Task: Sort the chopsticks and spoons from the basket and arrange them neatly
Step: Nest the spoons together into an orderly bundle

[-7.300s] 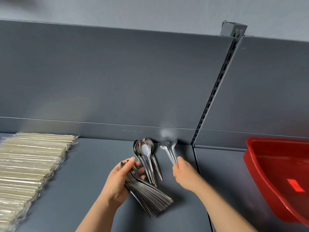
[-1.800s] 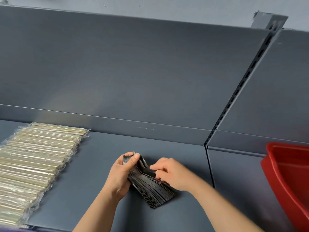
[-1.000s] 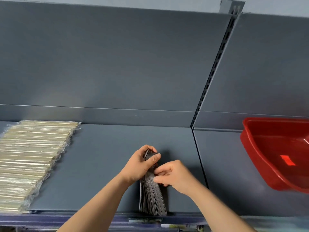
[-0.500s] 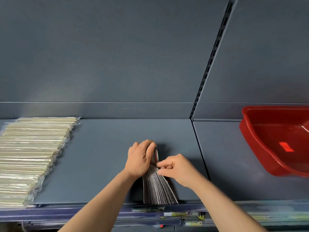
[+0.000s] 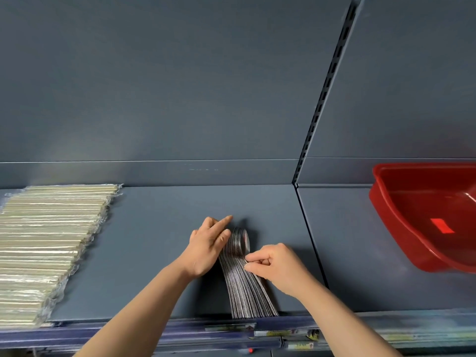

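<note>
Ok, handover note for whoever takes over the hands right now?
Left hand: fingers straight, pressing the left side of the spoon stack.
Right hand: fingertips pinch the stack's right side.
The stack lies nested on the shelf, handles toward the front edge.
Done: wrapped chopsticks rowed at left; red basket at right shows no cutlery.
Left: square the stack, release.
</note>
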The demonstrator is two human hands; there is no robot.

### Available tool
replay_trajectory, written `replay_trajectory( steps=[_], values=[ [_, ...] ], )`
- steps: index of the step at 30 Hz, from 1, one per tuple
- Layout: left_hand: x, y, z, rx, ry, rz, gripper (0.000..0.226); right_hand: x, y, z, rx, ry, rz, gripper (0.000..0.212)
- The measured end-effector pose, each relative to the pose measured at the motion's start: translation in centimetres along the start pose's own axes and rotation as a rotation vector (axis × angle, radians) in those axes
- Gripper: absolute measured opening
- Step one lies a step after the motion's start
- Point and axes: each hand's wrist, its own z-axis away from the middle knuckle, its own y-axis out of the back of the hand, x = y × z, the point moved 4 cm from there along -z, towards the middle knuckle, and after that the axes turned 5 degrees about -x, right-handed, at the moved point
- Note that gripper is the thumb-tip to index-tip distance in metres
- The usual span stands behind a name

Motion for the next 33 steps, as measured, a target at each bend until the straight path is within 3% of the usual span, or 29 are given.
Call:
replay_trajectory(
  steps=[8,14,33],
  values=[
    [-0.2,0.9,1.0,0.072,0.015,0.052,0.032,-0.6,0.4,0.8,0.076,0.019,0.017,0.010],
    [-0.7,1.2,1.4,0.087,0.039,0.044,0.024,-0.8,0.6,1.2,0.103,0.041,0.100,0.013],
    [-1.4,1.4,1.4,0.091,0.115,-0.039,0.024,0.2,1.0,1.6,0.207,0.011,0.066,0.012]
  ],
)
